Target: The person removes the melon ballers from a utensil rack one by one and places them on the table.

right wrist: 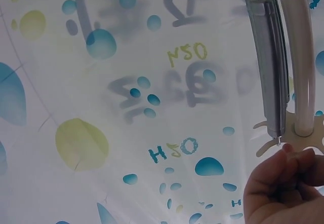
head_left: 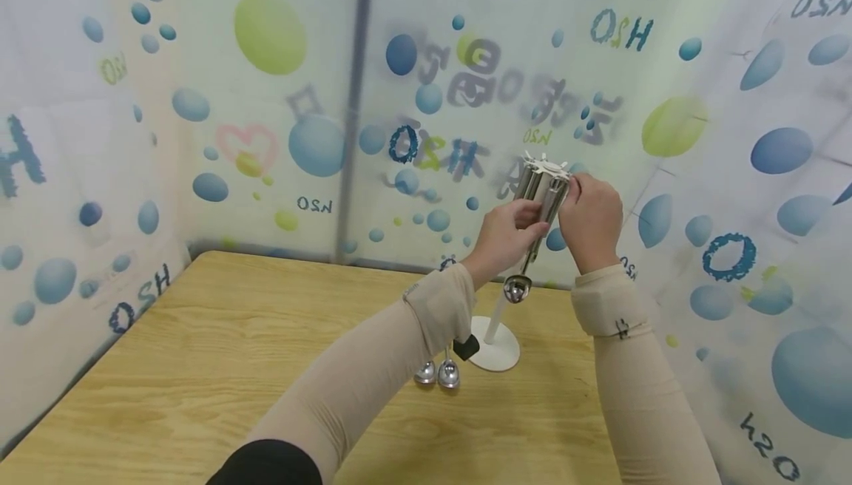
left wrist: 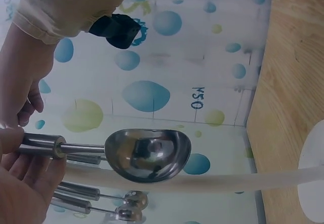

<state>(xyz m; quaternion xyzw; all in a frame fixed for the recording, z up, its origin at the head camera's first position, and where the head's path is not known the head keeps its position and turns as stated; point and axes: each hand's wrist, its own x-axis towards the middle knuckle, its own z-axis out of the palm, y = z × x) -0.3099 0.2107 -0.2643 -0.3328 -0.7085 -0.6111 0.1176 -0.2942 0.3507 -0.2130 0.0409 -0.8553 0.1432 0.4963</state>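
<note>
Fingers of left hand [head_left: 507,237] curled round steel scoop [head_left: 517,289] handle below white rack [head_left: 546,168] top, right hand [head_left: 589,220] just beside, pinching rack's upper rim.

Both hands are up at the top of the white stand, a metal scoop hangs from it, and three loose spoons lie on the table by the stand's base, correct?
Not quite: the head view shows two loose spoons on the table by the base, not three. The rest holds: the left hand and right hand are at the top of the white stand, and a scoop hangs there.
</note>
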